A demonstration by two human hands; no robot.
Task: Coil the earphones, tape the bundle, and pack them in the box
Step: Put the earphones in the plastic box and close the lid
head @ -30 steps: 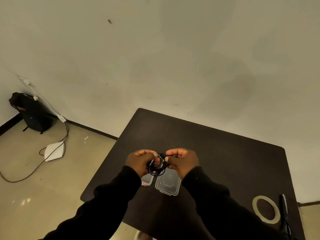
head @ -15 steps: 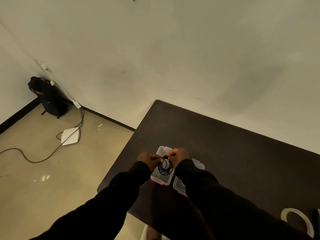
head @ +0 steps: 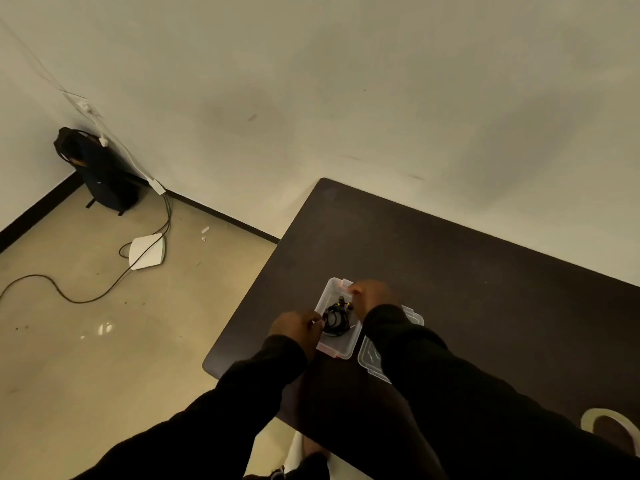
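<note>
A person in black sleeves works at a dark table (head: 450,271) set against a pale wall. Far left of the box (head: 337,346), a black bag (head: 100,171) sits in the floor corner, with a white device (head: 147,251) and a trailing cable (head: 69,292) on the floor between bag and table. The left hand (head: 294,325) rests at the box's left wall, fingers curled toward the coiled earphones (head: 336,318); whether it pinches them cannot be told. The clear box stands open near the table's left edge, the black coil lying inside it. The right hand (head: 370,296) hovers over the box's far right corner, fingers bent down at the coil's top; its grasp is unclear. Just right of the box lies the lid (head: 372,358), and far right a tape roll (head: 609,431).
</note>
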